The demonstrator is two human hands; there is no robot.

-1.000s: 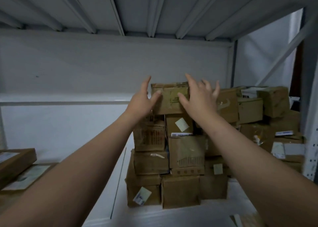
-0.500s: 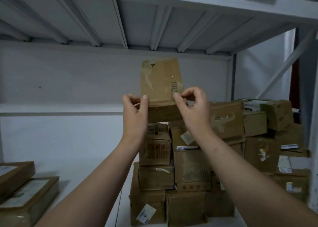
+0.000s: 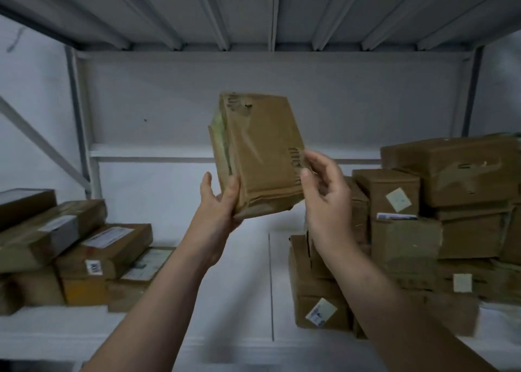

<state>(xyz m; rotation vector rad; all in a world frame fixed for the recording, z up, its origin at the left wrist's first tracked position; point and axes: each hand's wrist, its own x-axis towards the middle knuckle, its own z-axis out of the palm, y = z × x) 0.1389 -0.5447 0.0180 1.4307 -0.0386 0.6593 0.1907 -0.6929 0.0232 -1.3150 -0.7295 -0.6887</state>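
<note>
box (image 3: pixel 262 157): upright, slightly tilted, between hands | left hand (image 3: pixel 218 208): grips bottom corner | right hand (image 3: pixel 324 194): seemingly pinches right edge | stack (image 3: pixel 406 230): right of right hand

A white shelf (image 3: pixel 239 315) carries brown cardboard boxes with white labels. The left pile (image 3: pixel 104 247) is made of flat boxes lying askew. The right stack (image 3: pixel 406 239) has squarer boxes and rises higher. A ribbed upper shelf (image 3: pixel 253 11) runs overhead.

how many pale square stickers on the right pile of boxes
3: upper sticker mid-pile, right sticker lower down, bottom sticker at the front left; more may be hidden.
</note>
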